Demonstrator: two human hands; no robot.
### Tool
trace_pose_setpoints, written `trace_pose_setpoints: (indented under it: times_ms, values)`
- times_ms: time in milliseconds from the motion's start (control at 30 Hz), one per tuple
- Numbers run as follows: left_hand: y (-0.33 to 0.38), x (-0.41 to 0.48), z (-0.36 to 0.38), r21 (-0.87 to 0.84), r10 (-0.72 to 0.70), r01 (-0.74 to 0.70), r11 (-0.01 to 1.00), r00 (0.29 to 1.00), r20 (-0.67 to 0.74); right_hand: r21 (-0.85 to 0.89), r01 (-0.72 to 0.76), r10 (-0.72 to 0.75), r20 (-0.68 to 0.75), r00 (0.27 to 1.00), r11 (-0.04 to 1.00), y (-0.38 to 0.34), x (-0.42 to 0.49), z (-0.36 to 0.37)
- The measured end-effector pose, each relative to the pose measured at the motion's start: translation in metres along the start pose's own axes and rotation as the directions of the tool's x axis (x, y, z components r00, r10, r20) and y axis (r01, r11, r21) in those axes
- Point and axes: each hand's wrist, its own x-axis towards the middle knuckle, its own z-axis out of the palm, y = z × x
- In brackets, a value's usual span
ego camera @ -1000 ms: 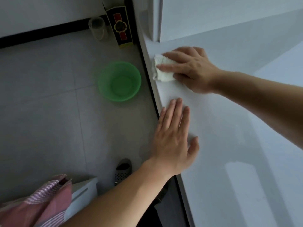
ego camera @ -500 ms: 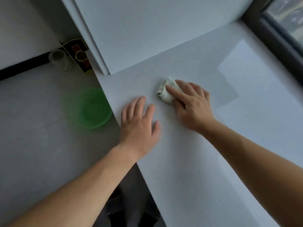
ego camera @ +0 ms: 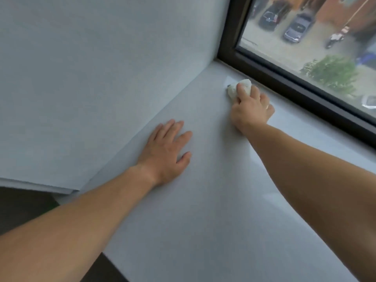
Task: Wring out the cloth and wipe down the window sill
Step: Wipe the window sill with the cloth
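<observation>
A: What sits nearest, at the bottom of the frame?

B: Two bare forearms reach up from the lower edge over the pale window sill (ego camera: pixel 203 231). At the lower left, a strip of dark floor (ego camera: pixel 18 208) shows beyond the sill's edge.

A: And the left hand?

B: The left hand (ego camera: pixel 166 153) lies palm down on the sill, a little left of centre. Its fingers are straight and slightly spread, and it holds nothing. The fingertips point toward the white side wall (ego camera: pixel 91 78) that fills the upper left, and they end just beside the seam where wall meets sill.

A: Where is the cloth?

B: Farther up, right of centre. The cloth (ego camera: pixel 233 90) is a small white wad on the sill, near the back corner and just beside the dark window frame (ego camera: pixel 295 88). The right hand (ego camera: pixel 252 110) is on top of it, fingers curled over the wad and pressing it down. Only the cloth's left and upper parts show past the fingers. A pale ring (ego camera: pixel 267 107) sits on one finger.

A: Beyond that?

B: Through the glass at the upper right, blurred, are parked cars (ego camera: pixel 298 28) and a green bush (ego camera: pixel 329 72).
</observation>
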Motion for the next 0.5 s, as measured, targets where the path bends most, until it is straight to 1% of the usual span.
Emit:
trace_pose_setpoints:
  times_ms: [67,100,133,200,267,333,367,400,467,500]
  values:
    - [-0.003,0.004,0.005,0.014,0.029,-0.030,0.999,1.000,0.002,-0.045,0.137,-0.137,0.015,0.991,0.990,0.004,-0.001,0.002]
    - [-0.004,0.004,0.007,0.012,0.032,-0.032,0.999,0.999,-0.012,-0.061,0.168,-0.167,0.014,0.986,0.984,0.012,0.002,0.000]
    - [-0.005,0.004,0.008,0.002,0.031,-0.031,1.000,0.999,-0.028,-0.069,0.150,-0.151,0.000,0.989,0.986,0.023,0.007,-0.003]
    - [-0.005,0.005,0.010,-0.013,0.040,-0.041,0.999,0.998,-0.046,-0.059,0.006,-0.010,-0.054,0.999,0.998,0.049,0.017,-0.011]
    - [-0.004,0.006,0.012,-0.007,0.048,-0.048,0.999,0.998,-0.049,-0.048,-0.132,0.126,-0.109,0.986,0.990,0.056,0.018,-0.014]
    - [-0.004,0.008,0.014,0.002,0.054,-0.054,0.999,0.997,-0.051,0.005,-0.215,0.214,-0.123,0.969,0.977,0.032,0.007,-0.007]
    - [-0.004,0.008,0.014,0.006,0.056,-0.056,0.998,0.997,-0.048,0.025,-0.204,0.206,-0.108,0.973,0.979,0.015,-0.003,-0.001]
    - [-0.004,0.008,0.014,0.010,0.057,-0.057,0.998,0.997,-0.045,0.011,-0.133,0.133,-0.094,0.987,0.991,0.001,-0.015,0.005]
    - [-0.004,0.009,0.014,0.019,0.057,-0.057,0.998,0.998,-0.041,-0.075,0.084,-0.088,-0.053,0.995,0.994,-0.006,-0.038,0.013]
    - [-0.004,0.009,0.013,0.022,0.062,-0.061,0.998,0.997,-0.036,-0.087,0.133,-0.135,-0.028,0.990,0.987,0.005,-0.040,0.009]
